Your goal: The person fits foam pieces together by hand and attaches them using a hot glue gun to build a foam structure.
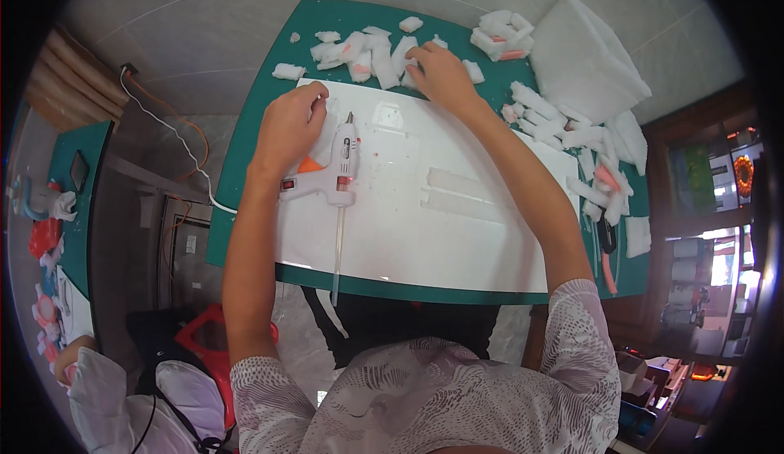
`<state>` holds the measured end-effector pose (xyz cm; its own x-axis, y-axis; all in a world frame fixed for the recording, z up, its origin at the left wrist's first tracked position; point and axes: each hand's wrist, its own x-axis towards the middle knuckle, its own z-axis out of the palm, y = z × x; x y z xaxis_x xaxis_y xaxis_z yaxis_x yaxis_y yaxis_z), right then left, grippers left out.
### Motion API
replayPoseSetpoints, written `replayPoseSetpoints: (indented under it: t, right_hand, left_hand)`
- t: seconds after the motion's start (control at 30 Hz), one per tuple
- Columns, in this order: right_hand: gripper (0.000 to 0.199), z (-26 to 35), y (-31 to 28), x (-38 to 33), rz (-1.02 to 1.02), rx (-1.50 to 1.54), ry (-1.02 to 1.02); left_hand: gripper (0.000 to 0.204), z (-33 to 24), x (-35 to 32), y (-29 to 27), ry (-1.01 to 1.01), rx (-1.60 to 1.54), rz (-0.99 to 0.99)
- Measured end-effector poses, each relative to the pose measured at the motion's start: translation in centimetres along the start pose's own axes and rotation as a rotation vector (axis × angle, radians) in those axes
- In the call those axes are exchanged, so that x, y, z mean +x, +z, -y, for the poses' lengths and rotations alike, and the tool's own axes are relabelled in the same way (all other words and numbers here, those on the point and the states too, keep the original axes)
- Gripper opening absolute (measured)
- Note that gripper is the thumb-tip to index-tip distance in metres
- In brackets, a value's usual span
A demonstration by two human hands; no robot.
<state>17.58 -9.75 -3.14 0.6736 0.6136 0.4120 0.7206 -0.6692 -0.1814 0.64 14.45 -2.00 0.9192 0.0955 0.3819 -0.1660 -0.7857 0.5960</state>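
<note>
My left hand (290, 127) is at the far left corner of a white board (384, 246), its fingers curled down; anything inside them is hidden. Just right of it lies a white glue gun (341, 160) with an orange trigger, a clear glue stick (337, 250) running out of its back toward me. My right hand (441, 78) reaches to the board's far edge, fingers bent and apart at a heap of white fluffy batting pieces (382, 64), close to one upright strip (402, 54). Two flat off-white strips (465, 207) lie on the board near my right forearm.
The board rests on a green mat (253, 135). At the right are a large white batting block (584, 58), more batting pieces (543, 119) and a black-handled tool (606, 238). A white cord (196, 164) runs left. Another person's hand (72, 358) shows at a second table, lower left.
</note>
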Motion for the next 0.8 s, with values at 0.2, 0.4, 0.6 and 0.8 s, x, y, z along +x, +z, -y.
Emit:
replayPoseSetpoints:
  t: [0.2, 0.4, 0.6, 0.8]
  right_hand:
    - [0.039, 1.9, -0.5, 0.7, 0.050, 0.008, 0.179]
    - [0.048, 1.5, 0.6, 1.5, 0.106, -0.060, 0.282]
    - [0.044, 1.0, -1.5, 0.5, -0.020, 0.570, 0.310]
    - [0.039, 3.7, -3.8, -0.2, 0.135, 0.918, 0.308]
  left_hand:
    - [0.016, 0.0, -0.1, -0.2, 0.015, 0.013, 0.012]
    - [0.016, 0.5, -0.1, 0.2, 0.012, 0.001, 0.001]
    - [0.018, 0.3, -0.1, -0.1, 0.042, -0.008, -0.023]
    - [0.027, 0.1, -0.2, 0.2, 0.088, -0.100, -0.065]
